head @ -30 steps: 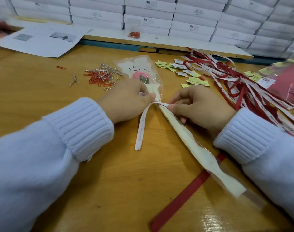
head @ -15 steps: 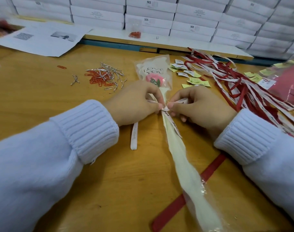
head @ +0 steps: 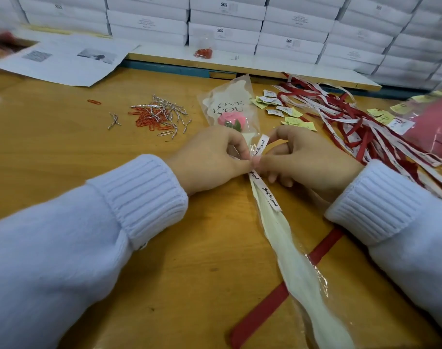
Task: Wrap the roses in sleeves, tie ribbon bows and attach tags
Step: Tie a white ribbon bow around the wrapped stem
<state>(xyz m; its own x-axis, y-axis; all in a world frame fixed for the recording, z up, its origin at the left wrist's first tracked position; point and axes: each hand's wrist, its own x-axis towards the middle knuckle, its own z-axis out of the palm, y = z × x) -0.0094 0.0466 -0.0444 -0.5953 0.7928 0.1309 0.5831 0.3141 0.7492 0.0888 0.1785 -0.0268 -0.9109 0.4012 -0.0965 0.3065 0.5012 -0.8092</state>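
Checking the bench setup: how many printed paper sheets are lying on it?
2. Both lie at the far left of the table, overlapping: one sheet with a grey photo, another to its right. More may lie beneath.

left hand (head: 209,159): fingertips pinched, knuckles up | right hand (head: 305,157): fingertips pinched, touching left | forearms converge

"love you" sleeve (head: 230,107), "sgs" boxes (head: 225,18)

Operator attire: pale lavender-white knit sweater, soft fuzzy nap | left sleeve (head: 63,248): wide ribbed cuff, folded at wrist | right sleeve (head: 416,235): matching ribbed cuff | left hand (head: 209,159) and right hand (head: 308,159): bare, no gloves, rings or watch seen
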